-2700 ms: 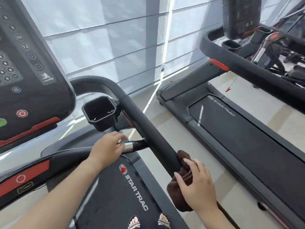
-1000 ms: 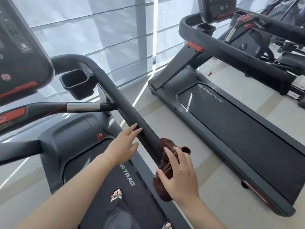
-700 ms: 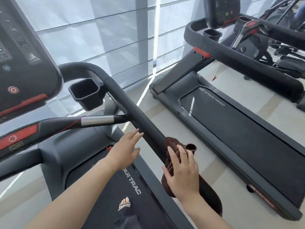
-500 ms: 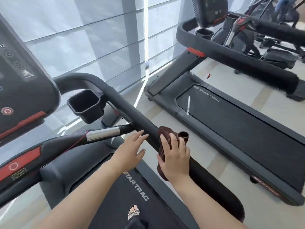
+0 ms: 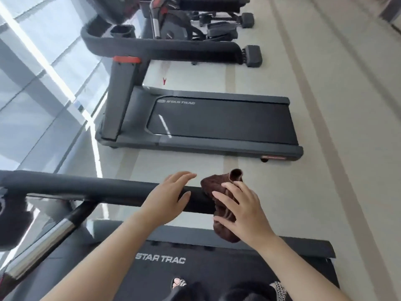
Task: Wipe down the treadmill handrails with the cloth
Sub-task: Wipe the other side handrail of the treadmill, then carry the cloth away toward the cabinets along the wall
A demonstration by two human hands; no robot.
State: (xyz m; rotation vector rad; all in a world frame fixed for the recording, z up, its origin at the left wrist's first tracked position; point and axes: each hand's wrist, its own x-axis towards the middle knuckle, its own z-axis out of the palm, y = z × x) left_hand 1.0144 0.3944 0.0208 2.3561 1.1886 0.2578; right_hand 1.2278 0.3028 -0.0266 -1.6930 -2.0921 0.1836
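Observation:
The black right handrail (image 5: 97, 189) of my treadmill runs across the lower middle of the head view. A dark brown cloth (image 5: 219, 187) is draped over the rail near its rear end. My right hand (image 5: 240, 213) presses the cloth against the rail, fingers spread over it. My left hand (image 5: 167, 198) rests open on top of the rail just left of the cloth, holding nothing. The rail's end is hidden under the cloth and my right hand.
A chrome-and-black grip bar (image 5: 47, 237) slants up to the rail at lower left. A second Star Trac treadmill (image 5: 217, 120) stands across a strip of floor beyond the rail. More gym machines (image 5: 195, 25) stand behind it. My sandalled feet (image 5: 178, 283) are on the belt.
The view has swung right, so the rail now lies level across the frame. My left hand has settled onto the rail. My right hand still holds the cloth on the rail.

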